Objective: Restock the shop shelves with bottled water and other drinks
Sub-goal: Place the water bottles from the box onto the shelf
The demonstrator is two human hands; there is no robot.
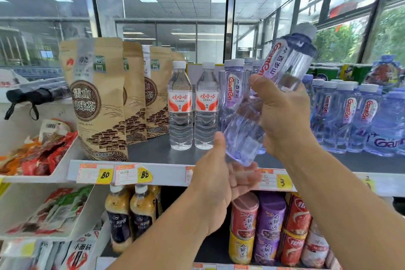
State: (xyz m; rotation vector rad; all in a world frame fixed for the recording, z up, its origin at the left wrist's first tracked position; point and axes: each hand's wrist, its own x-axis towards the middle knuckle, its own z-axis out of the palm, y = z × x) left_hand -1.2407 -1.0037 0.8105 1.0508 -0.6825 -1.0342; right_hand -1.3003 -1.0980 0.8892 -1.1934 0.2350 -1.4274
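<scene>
Clear purple-tinted plastic water bottle (271, 98) tilted | my right hand (282, 114) grips its middle | my left hand (215, 182) open beneath, steadying its base before shelving

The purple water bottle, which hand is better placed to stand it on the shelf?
Right. The right hand already grips the tilted bottle at mid-body; the left hand lies open under its base.

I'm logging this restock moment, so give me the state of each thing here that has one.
Ganten bottle: capped, tilted, held above the shelf.
Right hand: grips the bottle's middle.
Left hand: open, cupped under the bottle's base.
Two red-label water bottles: upright, capped, on the top shelf.
Tea pouches: standing, sealed.
</scene>
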